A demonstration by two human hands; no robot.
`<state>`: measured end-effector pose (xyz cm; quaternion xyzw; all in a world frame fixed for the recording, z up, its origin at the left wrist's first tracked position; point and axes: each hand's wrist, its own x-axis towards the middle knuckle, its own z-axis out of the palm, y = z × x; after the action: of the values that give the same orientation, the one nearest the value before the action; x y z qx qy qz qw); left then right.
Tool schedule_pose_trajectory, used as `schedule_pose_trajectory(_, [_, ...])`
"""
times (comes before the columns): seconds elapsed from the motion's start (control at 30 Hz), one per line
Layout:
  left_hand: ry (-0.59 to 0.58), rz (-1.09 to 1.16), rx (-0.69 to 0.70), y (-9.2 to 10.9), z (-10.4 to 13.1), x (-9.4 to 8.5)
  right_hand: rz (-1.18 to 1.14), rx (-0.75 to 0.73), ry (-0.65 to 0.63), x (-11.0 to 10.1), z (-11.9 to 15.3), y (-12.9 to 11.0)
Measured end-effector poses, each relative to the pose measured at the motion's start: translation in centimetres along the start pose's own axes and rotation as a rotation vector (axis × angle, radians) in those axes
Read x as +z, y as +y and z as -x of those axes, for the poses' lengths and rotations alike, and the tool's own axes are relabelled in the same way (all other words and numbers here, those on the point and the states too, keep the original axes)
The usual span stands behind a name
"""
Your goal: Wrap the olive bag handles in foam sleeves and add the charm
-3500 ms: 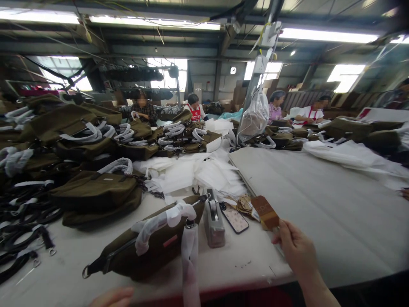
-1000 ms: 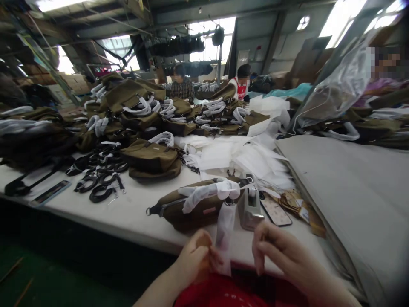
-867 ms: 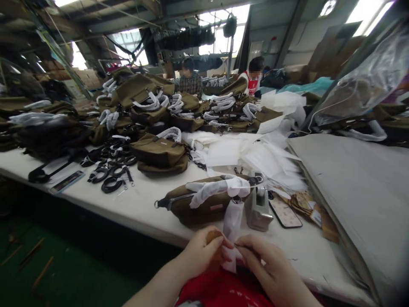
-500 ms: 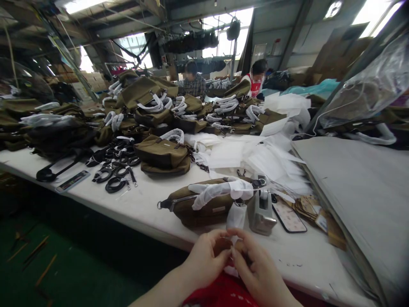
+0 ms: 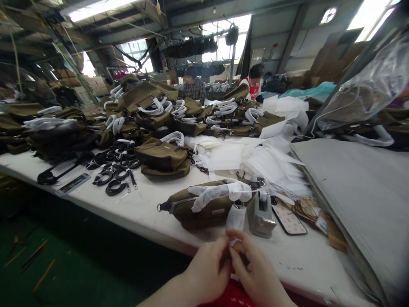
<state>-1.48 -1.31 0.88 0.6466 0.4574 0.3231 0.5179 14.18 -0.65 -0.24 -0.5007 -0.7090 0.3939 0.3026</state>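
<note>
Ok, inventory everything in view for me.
Front bag: 1, olive, front edge
Tape dispenser: 1, grey, right of bag
Phone: 1, pinkish, right of dispenser
Tags: several, brown, beside phone
Sheets: many, white, mid-table
Stacked bags: 2, olive, left of sheets
Straps: several, black, left of stack
Flat object: 1, dark, left front edge
Bag piles: several, olive, far side
Plastic bag: 1, clear, upper right
Co-workers: 2+, red and checked clothes, background
Clock: 1, whitish, upper right
Table: 1, white, beneath
Left hand: 1, lower centre
Right hand: 1, lower centre
</note>
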Motion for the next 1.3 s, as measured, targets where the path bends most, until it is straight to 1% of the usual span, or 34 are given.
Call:
schedule_pose_trajectory(0.1, [0.008, -0.166, 0.092, 0.2, 0.3, -0.2, -0.026, 0.022, 0.002, -0.1, -0.2, 0.3])
schedule_pose_trajectory(0.23, [0.052, -0.218, 0.169, -0.1, 1.4, -1.6, -0.038, 0.034, -0.004, -0.2, -0.4, 0.8])
schedule_pose_trajectory(0.27, [0.087, -0.232, 0.195, -0.2, 1.8, -2.2, -0.035, 0.025, -0.007, -0.3, -0.4, 1.0])
schedule_pose_trajectory(0.3, [0.149, -0.249, 0.217, -0.4, 2.1, -2.7, -0.034, 0.012, -0.008, -0.4, -0.5, 1.1])
schedule_pose_trajectory(0.33, [0.236, -0.265, 0.225, -0.7, 2.4, -3.3, -0.042, -0.001, -0.009, -0.4, -0.6, 1.2])
schedule_pose_trajectory(0.4, [0.429, -0.277, 0.184, -1.1, 2.8, -4.4, -0.113, 0.003, -0.017, -0.5, -1.0, 1.0])
schedule_pose_trajectory(0.43, [0.507, -0.27, 0.151, -1.2, 2.8, -5.0, -0.183, 0.026, -0.04, -0.5, -1.3, 0.8])
schedule_pose_trajectory(0.5, [0.607, -0.236, 0.081, -1.4, 2.7, -6.2, -0.377, 0.117, -0.123, -0.4, -2.2, 0.0])
schedule_pose_trajectory(0.57, [0.657, -0.194, 0.054, -1.4, 2.6, -7.4, -0.592, 0.201, -0.192, -0.1, -3.4, -1.1])
schedule_pose_trajectory(0.6, [0.673, -0.176, 0.059, -1.3, 2.5, -8.0, -0.689, 0.216, -0.197, 0.1, -4.0, -1.7])
schedule_pose_trajectory(0.67, [0.694, -0.145, 0.078, -1.0, 2.3, -9.1, -0.821, 0.208, -0.153, 0.5, -5.3, -2.8])
schedule_pose_trajectory(0.73, [0.724, -0.088, 0.07, -0.7, 2.0, -10.0, -0.86, 0.213, -0.115, 1.0, -6.5, -3.5])
schedule_pose_trajectory(0.8, [0.748, 0.0, 0.025, -0.4, 1.6, -10.6, -0.824, 0.246, -0.079, 1.4, -7.4, -3.7])
schedule_pose_trajectory(0.87, [0.728, 0.051, -0.025, -0.2, 1.1, -11.1, -0.746, 0.234, -0.02, 1.7, -8.2, -3.3])
schedule_pose_trajectory(0.93, [0.674, 0.019, -0.068, 0.1, 0.7, -11.7, -0.622, 0.173, 0.062, 1.8, -8.9, -2.6])
schedule_pose_trajectory(0.97, [0.649, -0.038, -0.076, 0.3, 0.5, -12.0, -0.553, 0.145, 0.105, 1.8, -9.3, -2.2])
schedule_pose_trajectory(1.03, [0.611, -0.223, -0.052, 0.9, 0.1, -12.8, -0.432, 0.118, 0.165, 1.8, -9.9, -1.8])
schedule_pose_trajectory(1.07, [0.584, -0.335, -0.02, 1.3, -0.1, -13.2, -0.389, 0.122, 0.163, 1.7, -10.2, -1.8])
schedule_pose_trajectory(1.13, [0.49, -0.547, 0.049, 2.3, -0.8, -14.0, -0.331, 0.143, 0.086, 1.7, -10.5, -2.2])
schedule_pose_trajectory(1.23, [0.273, -0.773, 0.069, 4.0, -2.3, -14.6, -0.237, 0.142, -0.047, 1.8, -10.4, -3.4])
schedule_pose_trajectory(1.3, [0.141, -0.855, 0.062, 4.8, -3.3, -14.7, -0.151, 0.09, -0.056, 1.7, -10.2, -3.9])
